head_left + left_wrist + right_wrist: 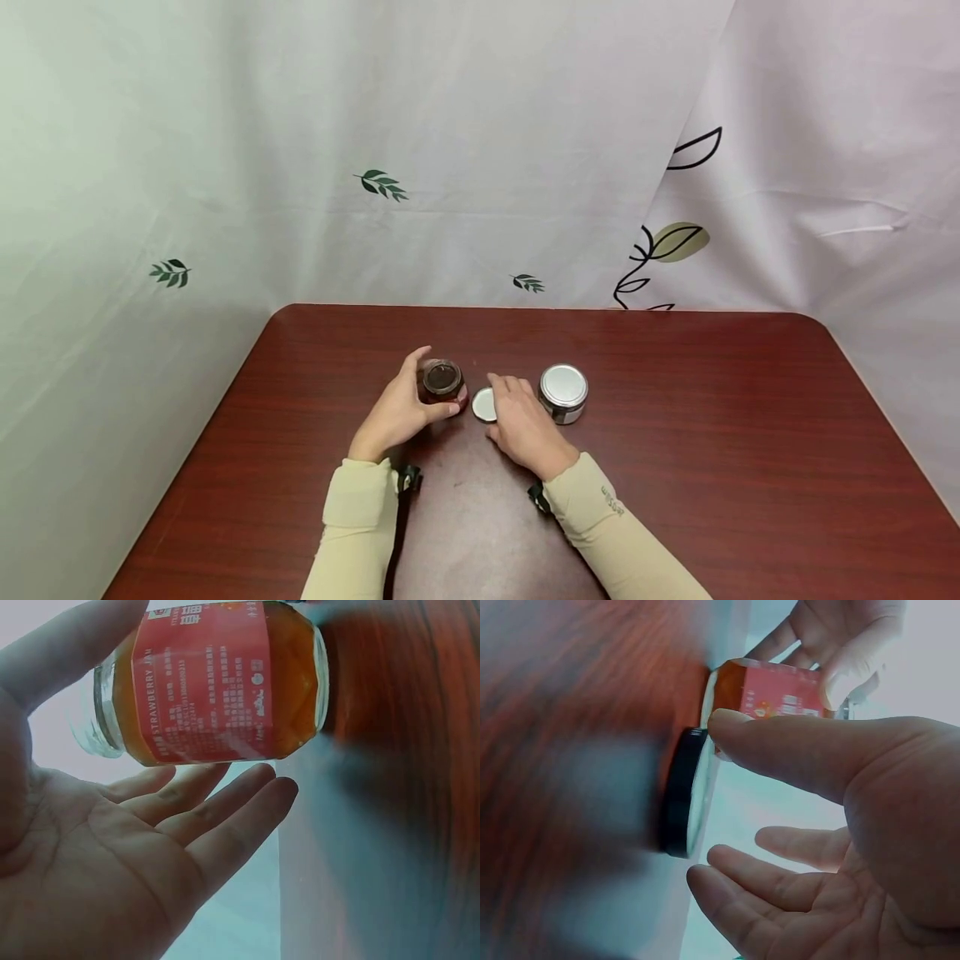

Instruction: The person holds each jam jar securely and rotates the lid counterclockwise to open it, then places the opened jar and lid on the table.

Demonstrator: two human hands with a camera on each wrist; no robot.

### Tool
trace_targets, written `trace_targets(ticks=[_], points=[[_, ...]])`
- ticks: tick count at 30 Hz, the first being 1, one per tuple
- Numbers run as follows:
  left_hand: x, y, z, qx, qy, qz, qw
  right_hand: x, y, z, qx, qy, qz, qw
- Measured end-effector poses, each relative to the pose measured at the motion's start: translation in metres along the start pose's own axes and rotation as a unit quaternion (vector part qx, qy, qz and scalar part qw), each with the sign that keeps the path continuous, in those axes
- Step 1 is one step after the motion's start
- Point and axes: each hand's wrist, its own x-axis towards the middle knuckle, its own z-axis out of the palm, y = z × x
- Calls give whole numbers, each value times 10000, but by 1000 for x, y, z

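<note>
A lidless glass jar of strawberry jam (202, 682) with a red label stands on the table. My left hand (396, 410) curves around it, thumb at the near side and fairly straight fingers at the far side. In the left wrist view the palm is apart from the glass; whether the fingertips touch is unclear. A black-rimmed lid (679, 795) lies to the jar's right, its white inside (483, 405) up. My right hand (523, 423) spreads over it, thumb near one edge and fingers on the other side, without a visible grip.
A second jar (564, 393) with a silvery-white top stands just right of my right hand. The reddish-brown wooden table (750, 450) reaches back to a white curtain (480, 150) with leaf prints. Dark straps show at both wrists.
</note>
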Motion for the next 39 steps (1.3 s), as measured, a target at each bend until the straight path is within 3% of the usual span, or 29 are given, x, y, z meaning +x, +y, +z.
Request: trace_targets(ticks=[28, 39], points=[[-5, 10, -13, -702, 137, 198, 9972, -14, -5, -24, 148, 706, -551, 9959], [-5, 13, -13, -665, 261, 291, 9970, -18, -4, -34, 182, 813, -602, 9947]])
